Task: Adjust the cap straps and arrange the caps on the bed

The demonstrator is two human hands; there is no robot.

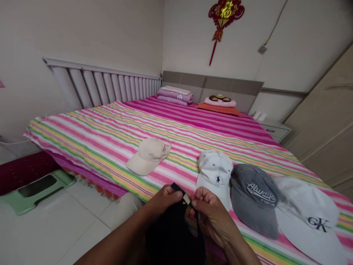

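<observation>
A black baseball cap (173, 235) is held low in front of me, its back strap and metal buckle (186, 199) uppermost. My left hand (165, 200) pinches the strap on one side of the buckle. On the other side, my right hand (211, 211) grips it between thumb and fingers. Ahead lies a beige cap (151, 152) with a small logo. To the right sit a white cap (215, 169) with a dark emblem, a grey cap (255, 197) with white lettering, and a white cap (306, 209) marked GK.
The bed (91, 136) has a striped cover. Folded purple bedding (175, 96) and a pink-and-orange pile (220, 104) rest near the headboard (187, 79). A green stool (38, 191) stands on the floor at left. A nightstand (275, 129) is at far right.
</observation>
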